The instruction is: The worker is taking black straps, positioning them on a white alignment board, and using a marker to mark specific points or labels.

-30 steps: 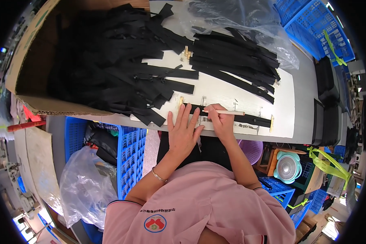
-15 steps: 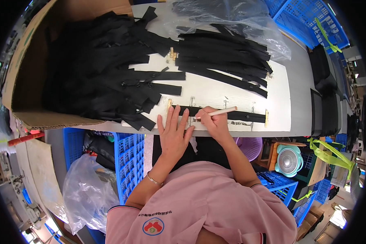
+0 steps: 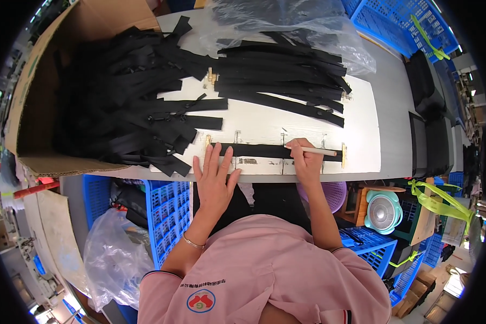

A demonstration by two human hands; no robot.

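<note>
One black zipper strip (image 3: 256,150) lies straight along the near edge of a white board (image 3: 362,121) that has dark lines drawn on it. Small yellowish stops stand at either end of the strip. My left hand (image 3: 216,171) is flat with fingers extended, its fingertips pressing on the strip's left part. In my right hand (image 3: 308,166) a white pencil (image 3: 323,152) is pinched, its tip end over the strip near a drawn line right of the middle. Farther back on the board lies a row of black zippers (image 3: 281,67).
A cardboard box (image 3: 24,119) on the left spills a large heap of black zippers (image 3: 113,97) onto the table (image 3: 397,108). Clear plastic film (image 3: 302,27) covers the back. Dark cases (image 3: 429,140) stand at right; blue crates (image 3: 170,210) and a teal fan (image 3: 382,211) are below.
My right hand has moved rightward along the zipper strip with the pencil. My left hand stays on the strip's left part. The whole view has shifted slightly.
</note>
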